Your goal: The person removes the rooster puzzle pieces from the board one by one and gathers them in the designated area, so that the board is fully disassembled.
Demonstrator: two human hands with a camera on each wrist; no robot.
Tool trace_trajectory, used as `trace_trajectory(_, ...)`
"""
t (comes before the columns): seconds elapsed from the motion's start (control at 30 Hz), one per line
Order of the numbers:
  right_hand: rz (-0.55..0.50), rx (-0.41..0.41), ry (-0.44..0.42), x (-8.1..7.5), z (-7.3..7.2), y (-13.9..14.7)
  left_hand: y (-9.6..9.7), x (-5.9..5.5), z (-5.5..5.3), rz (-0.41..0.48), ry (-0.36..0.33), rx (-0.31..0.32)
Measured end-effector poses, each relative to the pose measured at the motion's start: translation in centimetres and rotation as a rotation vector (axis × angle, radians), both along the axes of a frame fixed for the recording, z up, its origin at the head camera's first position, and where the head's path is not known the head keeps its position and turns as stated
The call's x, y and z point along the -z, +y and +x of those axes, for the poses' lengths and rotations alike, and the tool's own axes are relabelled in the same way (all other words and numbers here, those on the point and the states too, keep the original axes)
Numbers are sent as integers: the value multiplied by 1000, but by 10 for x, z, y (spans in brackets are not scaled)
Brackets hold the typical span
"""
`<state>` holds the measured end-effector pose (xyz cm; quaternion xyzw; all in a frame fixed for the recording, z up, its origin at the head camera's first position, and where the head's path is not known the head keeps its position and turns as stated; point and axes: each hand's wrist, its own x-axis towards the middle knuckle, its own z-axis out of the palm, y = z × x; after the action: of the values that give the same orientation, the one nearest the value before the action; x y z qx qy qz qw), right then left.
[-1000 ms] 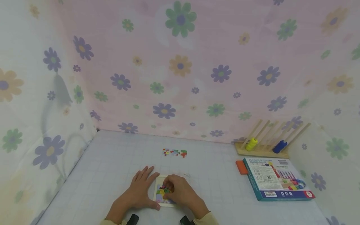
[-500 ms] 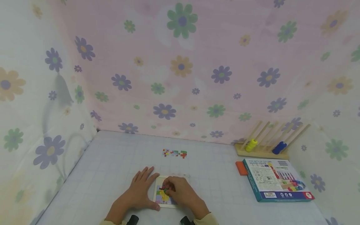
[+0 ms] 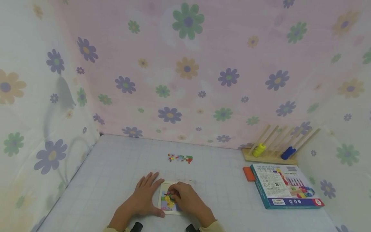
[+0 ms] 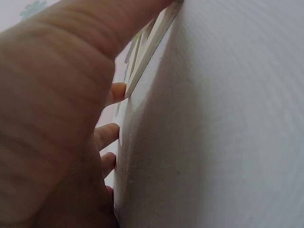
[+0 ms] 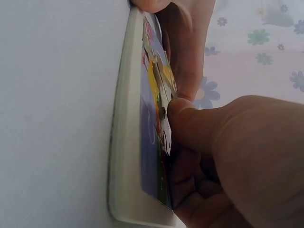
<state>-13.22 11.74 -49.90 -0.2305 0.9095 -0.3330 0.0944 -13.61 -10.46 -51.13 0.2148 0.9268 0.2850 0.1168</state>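
A small jigsaw puzzle board (image 3: 174, 212) with a pale frame lies between my hands in the head view, with colourful pieces in it. My left hand (image 3: 145, 196) spreads its fingers on the table, thumb and index finger touching the frame's left side. Over the board, my right hand (image 3: 186, 198) pinches a puzzle piece (image 3: 168, 194) between thumb and fingers. The right wrist view shows its thumb (image 5: 194, 121) against pieces that stand slightly raised from the board. The fingers cover much of the held piece and the board's right part.
Several joined or adjoining puzzle pieces (image 3: 180, 158) lie beyond the board. At the right are a cardboard toy box (image 3: 285, 183), an orange object (image 3: 248, 173) beside it, and a wooden peg stand (image 3: 269, 156) with yellow and blue beads. Floral cloth walls (image 3: 185, 96) enclose the table.
My right hand's fingers have shifted slightly on the board, uncovering more of the yellow picture, and still pinch the piece. The left hand stays in place.
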Motion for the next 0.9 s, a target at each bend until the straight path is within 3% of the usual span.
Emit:
trace_trajectory(0.6, -16, 7, -9, 1, -1, 0, -2, 0, 2, -6, 29, 9)
trace_trajectory(0.9, 24, -3, 37, 1, 1, -1, 3, 9, 1, -47, 58, -29)
